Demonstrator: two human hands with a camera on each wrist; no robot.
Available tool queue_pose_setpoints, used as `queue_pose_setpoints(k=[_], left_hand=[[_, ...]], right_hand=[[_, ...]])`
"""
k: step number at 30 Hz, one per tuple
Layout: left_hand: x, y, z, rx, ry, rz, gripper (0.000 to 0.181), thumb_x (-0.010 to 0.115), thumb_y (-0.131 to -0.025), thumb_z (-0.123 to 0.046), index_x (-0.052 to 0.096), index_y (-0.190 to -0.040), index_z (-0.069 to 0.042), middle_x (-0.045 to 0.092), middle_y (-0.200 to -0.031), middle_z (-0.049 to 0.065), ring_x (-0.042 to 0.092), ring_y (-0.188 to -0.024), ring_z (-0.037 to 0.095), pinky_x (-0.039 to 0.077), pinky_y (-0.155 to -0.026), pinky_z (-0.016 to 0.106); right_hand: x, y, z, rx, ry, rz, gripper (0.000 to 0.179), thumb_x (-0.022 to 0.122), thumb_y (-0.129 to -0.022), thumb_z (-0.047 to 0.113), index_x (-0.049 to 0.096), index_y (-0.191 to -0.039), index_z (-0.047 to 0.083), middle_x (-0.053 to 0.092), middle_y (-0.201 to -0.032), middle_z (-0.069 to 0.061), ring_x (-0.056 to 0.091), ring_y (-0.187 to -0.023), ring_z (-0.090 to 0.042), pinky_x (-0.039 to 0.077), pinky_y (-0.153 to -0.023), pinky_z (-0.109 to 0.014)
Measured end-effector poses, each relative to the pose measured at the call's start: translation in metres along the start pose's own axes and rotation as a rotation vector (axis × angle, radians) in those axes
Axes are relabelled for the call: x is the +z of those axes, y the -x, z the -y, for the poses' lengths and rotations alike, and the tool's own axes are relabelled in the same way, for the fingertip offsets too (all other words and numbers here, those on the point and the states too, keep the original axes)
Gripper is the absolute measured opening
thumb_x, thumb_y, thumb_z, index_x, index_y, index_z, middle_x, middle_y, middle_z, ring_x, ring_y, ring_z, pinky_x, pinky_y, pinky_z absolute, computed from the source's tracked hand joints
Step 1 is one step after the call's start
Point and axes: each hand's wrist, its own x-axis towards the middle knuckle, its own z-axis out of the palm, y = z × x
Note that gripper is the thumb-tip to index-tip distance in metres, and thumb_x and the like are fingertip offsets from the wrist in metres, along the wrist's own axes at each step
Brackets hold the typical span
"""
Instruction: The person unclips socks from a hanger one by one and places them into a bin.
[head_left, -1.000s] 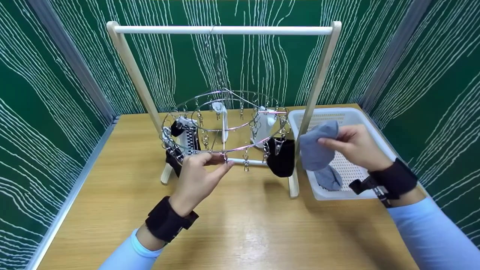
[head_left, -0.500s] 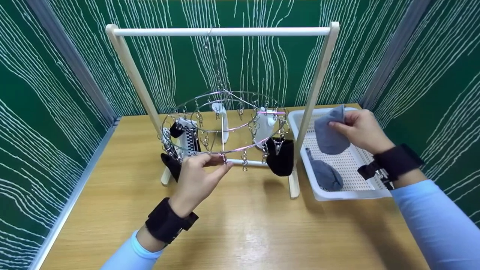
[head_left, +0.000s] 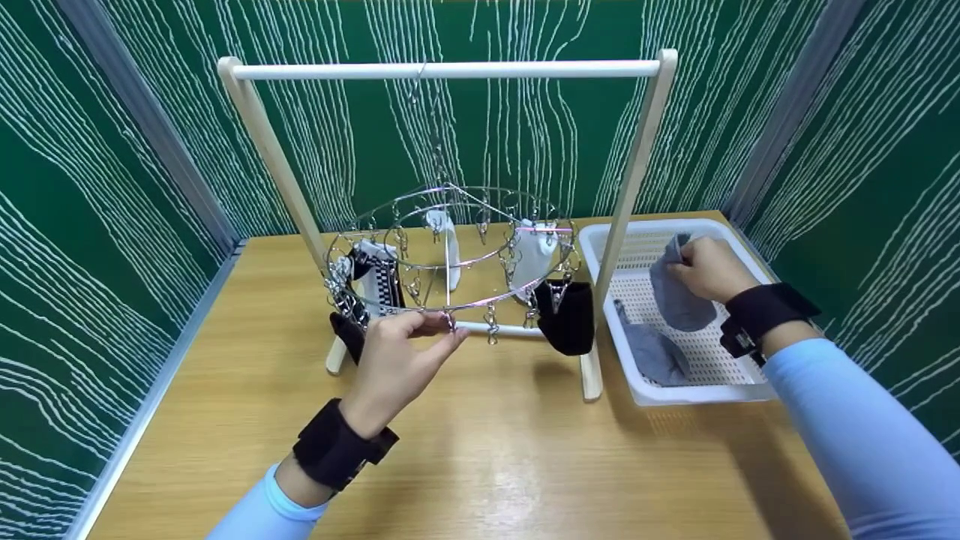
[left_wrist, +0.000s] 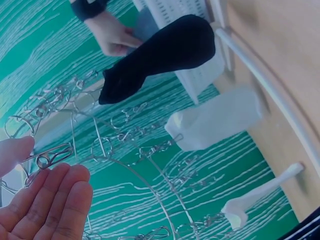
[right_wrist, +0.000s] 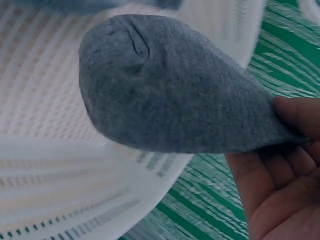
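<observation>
A round metal clip hanger hangs from the rack. My left hand pinches one of its clips at the near rim, between thumb and fingers. Over the white basket, my right hand holds a grey sock by its opening, toe end hanging down. A second grey sock lies in the basket. On the hanger's right side hangs a black sock. White socks hang toward the back, and a black-and-white checked sock is at the left.
The wooden rack has a white top bar and a right post standing between the hanger and the basket. A low white bar runs near the table. Green, white-streaked panels enclose the back and sides.
My right hand has carried the grey sock rightward from beside the rack post, then lowered it over the basket. The left hand has kept its pinch on the clip, almost in place.
</observation>
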Motion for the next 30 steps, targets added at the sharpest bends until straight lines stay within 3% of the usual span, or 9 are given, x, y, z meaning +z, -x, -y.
queue_pose_setpoints(k=[4,6,8,12,15,19,24,30], left_hand=[[0.001,0.000,0.001,0.021,-0.002,-0.007,0.015,0.088,-0.092,-0.011,0.082,-0.096,0.002,0.083,-0.093,0.015,0.081,-0.086,0.027,0.068,-0.083,0.038],[0.001,0.000,0.002,0.022,0.000,-0.009,0.015,0.088,-0.092,-0.011,0.082,-0.096,0.002,0.083,-0.093,0.015,0.081,-0.086,0.027,0.068,-0.083,0.038],[0.001,0.000,0.002,0.023,0.002,-0.009,0.015,0.088,-0.092,-0.010,0.082,-0.096,0.002,0.083,-0.093,0.015,0.081,-0.086,0.027,0.068,-0.082,0.038],[0.001,0.000,0.001,0.017,-0.004,-0.007,0.015,0.088,-0.091,-0.010,0.082,-0.096,0.002,0.083,-0.093,0.014,0.081,-0.085,0.028,0.068,-0.082,0.040],[0.002,0.001,0.001,0.014,-0.009,-0.008,0.016,0.088,-0.092,-0.012,0.082,-0.095,0.002,0.083,-0.093,0.014,0.080,-0.085,0.027,0.068,-0.081,0.041],[0.002,0.001,0.001,0.013,-0.018,-0.010,0.015,0.088,-0.092,-0.012,0.082,-0.095,0.002,0.083,-0.092,0.013,0.080,-0.084,0.027,0.068,-0.081,0.042],[0.001,0.002,0.002,0.010,-0.026,-0.010,0.016,0.088,-0.092,-0.013,0.082,-0.096,0.001,0.083,-0.093,0.014,0.080,-0.086,0.027,0.068,-0.082,0.040],[0.001,0.002,0.004,0.019,-0.023,-0.014,0.016,0.088,-0.092,-0.012,0.082,-0.095,0.002,0.083,-0.093,0.014,0.081,-0.086,0.028,0.068,-0.082,0.040]], right_hand=[[0.006,-0.003,-0.011,0.007,0.089,0.012,0.049,0.064,-0.095,-0.001,0.036,-0.058,0.017,0.031,-0.056,0.007,0.037,-0.053,-0.015,0.033,-0.053,-0.031],[0.011,-0.004,-0.013,0.015,0.137,0.016,0.045,0.061,-0.094,0.000,0.040,-0.057,0.013,0.037,-0.054,0.002,0.042,-0.052,-0.021,0.039,-0.051,-0.039],[0.017,-0.004,-0.012,0.029,0.184,0.036,0.038,0.056,-0.095,0.001,0.047,-0.058,0.007,0.048,-0.054,-0.008,0.052,-0.052,-0.030,0.047,-0.052,-0.050],[0.033,-0.003,-0.007,0.074,0.257,0.130,0.030,0.051,-0.101,0.004,0.062,-0.076,-0.007,0.067,-0.073,-0.030,0.068,-0.066,-0.046,0.056,-0.063,-0.064],[0.048,-0.003,-0.005,0.073,0.292,0.205,0.020,0.056,-0.098,0.003,0.065,-0.084,-0.009,0.070,-0.079,-0.031,0.070,-0.067,-0.043,0.058,-0.063,-0.062],[0.068,-0.003,-0.008,-0.019,0.310,0.252,0.019,0.070,-0.091,0.005,0.064,-0.076,-0.006,0.068,-0.070,-0.023,0.062,-0.060,-0.033,0.055,-0.058,-0.055],[0.080,-0.003,-0.001,-0.061,0.316,0.356,0.013,0.065,-0.083,-0.002,0.059,-0.071,0.000,0.064,-0.069,-0.018,0.057,-0.061,-0.029,0.054,-0.057,-0.048],[0.086,0.000,0.007,-0.060,0.281,0.462,0.014,0.064,-0.077,0.005,0.054,-0.068,0.008,0.062,-0.071,-0.012,0.055,-0.064,-0.027,0.056,-0.061,-0.046]])
